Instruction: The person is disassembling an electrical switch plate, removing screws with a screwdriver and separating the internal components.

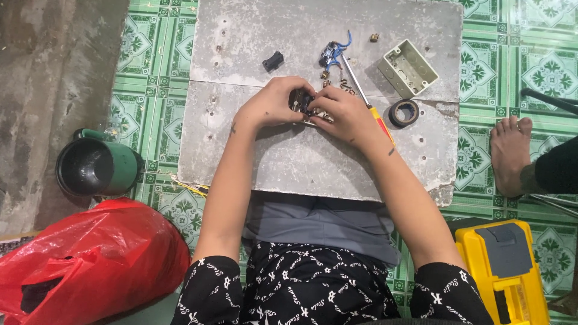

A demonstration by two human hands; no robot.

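My left hand point(270, 103) and my right hand point(344, 114) meet over a small electrical switch part point(303, 101), both gripping it just above a grey slab point(301, 159). Fingers hide most of the part. A screwdriver point(363, 96) with a red and yellow handle lies by my right hand, its handle partly under my wrist. Small brass pieces point(326, 75) lie loose just beyond my fingers.
On the slab lie a black piece point(273, 61), a part with blue wires point(333, 54), a pale green wall box point(408, 68) and a black tape roll point(403, 112). A green mug point(96, 167), a red plastic bag point(84, 259), a yellow toolbox point(503, 271) and another person's bare foot point(510, 153) surround it.
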